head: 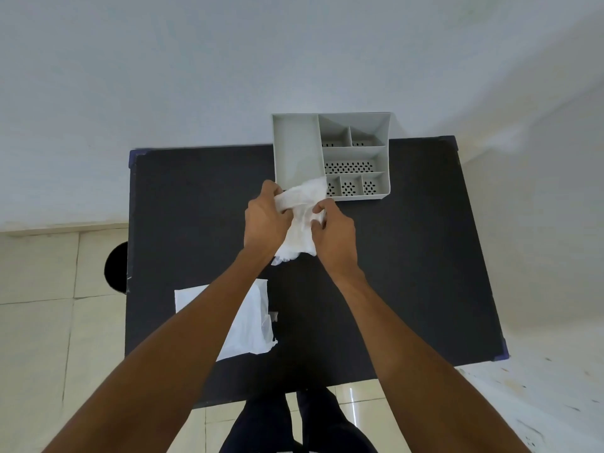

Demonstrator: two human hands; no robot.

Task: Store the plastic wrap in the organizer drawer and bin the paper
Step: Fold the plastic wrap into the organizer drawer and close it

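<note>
Both my hands hold a crumpled, translucent white plastic wrap (304,220) above the middle of the black table (408,256). My left hand (265,220) pinches its upper left end; my right hand (333,230) grips its right side. The wrap's top edge overlaps the near left corner of the grey organizer (297,148), which stands at the table's far edge with several compartments, some with perforated bottoms. A flat white sheet of paper (251,325) lies on the near left part of the table, partly hidden under my left forearm.
A round black bin (116,268) shows on the tiled floor just past the table's left edge, mostly hidden by the table. White walls stand behind and to the right. My dark-trousered legs are at the table's near edge.
</note>
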